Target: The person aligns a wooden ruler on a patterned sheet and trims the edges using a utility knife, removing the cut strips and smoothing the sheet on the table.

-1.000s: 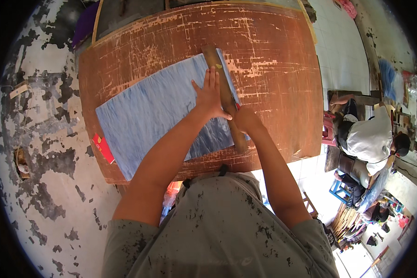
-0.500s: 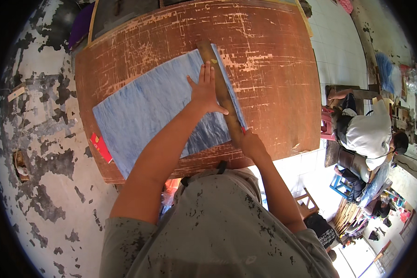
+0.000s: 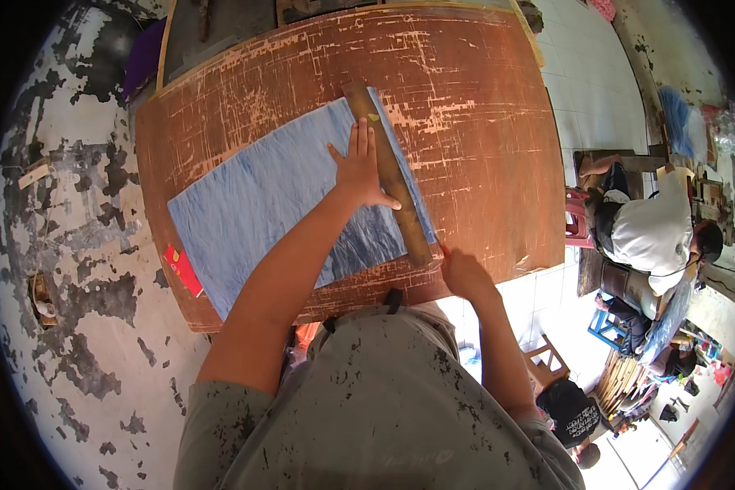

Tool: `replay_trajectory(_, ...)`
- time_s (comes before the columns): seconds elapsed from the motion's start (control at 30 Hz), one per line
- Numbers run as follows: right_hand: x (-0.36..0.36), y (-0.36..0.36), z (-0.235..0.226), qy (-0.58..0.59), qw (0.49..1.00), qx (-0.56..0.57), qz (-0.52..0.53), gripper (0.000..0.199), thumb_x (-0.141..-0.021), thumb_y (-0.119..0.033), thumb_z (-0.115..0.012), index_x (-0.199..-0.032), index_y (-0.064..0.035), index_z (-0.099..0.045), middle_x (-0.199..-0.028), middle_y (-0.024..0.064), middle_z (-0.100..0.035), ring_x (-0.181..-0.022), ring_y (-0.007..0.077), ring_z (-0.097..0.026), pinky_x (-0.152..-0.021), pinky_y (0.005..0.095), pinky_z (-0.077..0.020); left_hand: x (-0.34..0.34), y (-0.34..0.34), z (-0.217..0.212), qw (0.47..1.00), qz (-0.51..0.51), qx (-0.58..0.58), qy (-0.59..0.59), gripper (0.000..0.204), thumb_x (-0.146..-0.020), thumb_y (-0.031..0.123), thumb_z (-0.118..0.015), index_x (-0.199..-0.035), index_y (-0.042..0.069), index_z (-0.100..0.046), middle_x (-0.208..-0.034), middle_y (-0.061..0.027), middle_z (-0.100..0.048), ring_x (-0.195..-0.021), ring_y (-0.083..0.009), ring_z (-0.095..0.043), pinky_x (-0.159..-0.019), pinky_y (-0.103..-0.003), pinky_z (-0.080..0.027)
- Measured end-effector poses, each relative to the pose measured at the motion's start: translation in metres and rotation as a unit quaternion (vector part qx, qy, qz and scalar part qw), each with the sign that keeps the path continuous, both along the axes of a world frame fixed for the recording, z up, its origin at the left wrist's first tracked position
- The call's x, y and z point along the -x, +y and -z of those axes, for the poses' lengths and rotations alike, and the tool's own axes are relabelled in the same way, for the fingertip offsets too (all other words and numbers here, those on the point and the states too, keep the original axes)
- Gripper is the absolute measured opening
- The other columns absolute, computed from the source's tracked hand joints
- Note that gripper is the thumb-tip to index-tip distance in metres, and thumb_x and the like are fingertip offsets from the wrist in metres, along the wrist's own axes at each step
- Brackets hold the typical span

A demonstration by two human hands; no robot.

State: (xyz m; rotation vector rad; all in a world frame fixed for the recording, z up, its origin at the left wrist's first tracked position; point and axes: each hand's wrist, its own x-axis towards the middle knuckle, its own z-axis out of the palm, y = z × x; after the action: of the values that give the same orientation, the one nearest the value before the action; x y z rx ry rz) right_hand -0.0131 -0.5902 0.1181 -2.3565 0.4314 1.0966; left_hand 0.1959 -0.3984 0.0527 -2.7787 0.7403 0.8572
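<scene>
A blue streaked sheet (image 3: 253, 192) lies aslant on the reddish-brown board of the table. Along its right part rests a long flat brown straightedge (image 3: 396, 184), with a narrow strip of the sheet showing past it. My left hand (image 3: 358, 171) presses down on sheet and straightedge, fingers spread, thumb across the straightedge. Just off the sheet's near right corner, my right hand (image 3: 467, 275) is closed around a slim red tool (image 3: 444, 251) that looks like a cutter knife; most of it is hidden in the fist.
The worn board (image 3: 490, 163) is covered in pale scored lines. A red packet (image 3: 183, 269) sticks out by the sheet's left edge. Beyond the table on the right, a person in a white shirt (image 3: 649, 233) sits by a dark bench. A peeling wall (image 3: 82, 245) stands at left.
My right hand has drawn toward me and slightly right, from the straightedge's near end to just past the sheet's corner. My left hand keeps its place on the straightedge.
</scene>
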Motion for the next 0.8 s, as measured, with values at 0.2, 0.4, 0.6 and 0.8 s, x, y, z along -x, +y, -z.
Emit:
replay_trajectory(0.2,-0.159,0.05,0.003,-0.148,0.98,-0.047,0.125,0.04,-0.103,-0.027,-0.051,-0.11,0.0102,-0.064,-0.109,0.0356,-0.069,-0.101,0.0519,-0.068,-0.087,0.0563,-0.0552,-0.002,-0.007,-0.006,1.0,0.01,-0.002,0.005,0.173,-0.049,0.09,-0.081,-0.164,-0.006,0.007,-0.173,-0.0237,0.014,-0.161,-0.0378,0.012,-0.114,-0.083,-0.017)
replay_trajectory(0.4,-0.219,0.053,0.069,-0.246,0.967,0.018,-0.067,0.041,-0.102,-0.025,-0.054,-0.111,0.0134,-0.065,-0.11,0.0359,-0.068,-0.103,0.0505,-0.069,-0.087,0.0539,-0.0576,-0.001,-0.007,-0.003,1.0,0.009,0.022,0.007,0.174,-0.048,0.09,-0.081,-0.164,-0.007,0.005,-0.173,-0.0247,0.013,-0.161,-0.0379,0.012,-0.113,-0.083,-0.016)
replay_trajectory(0.6,-0.228,0.061,0.061,-0.228,0.974,-0.005,-0.012,0.038,-0.098,-0.02,-0.057,-0.111,0.0142,-0.067,-0.106,0.0353,-0.068,-0.101,0.0477,-0.071,-0.082,0.0512,-0.0599,-0.002,-0.001,0.003,0.999,0.007,0.031,0.011,0.175,-0.047,0.09,-0.081,-0.163,-0.008,0.004,-0.173,-0.0262,0.012,-0.161,-0.0393,0.013,-0.112,-0.086,-0.014)
replay_trajectory(0.8,-0.228,0.055,0.081,-0.235,0.967,0.031,-0.093,0.033,-0.091,-0.014,-0.063,-0.108,0.0137,-0.069,-0.102,0.0324,-0.069,-0.099,0.0451,-0.072,-0.082,0.0489,-0.0605,-0.003,-0.004,0.005,0.999,0.009,0.044,-0.002,0.175,-0.047,0.089,-0.082,-0.163,-0.008,0.004,-0.173,-0.0265,0.011,-0.161,-0.0398,0.014,-0.111,-0.086,-0.013)
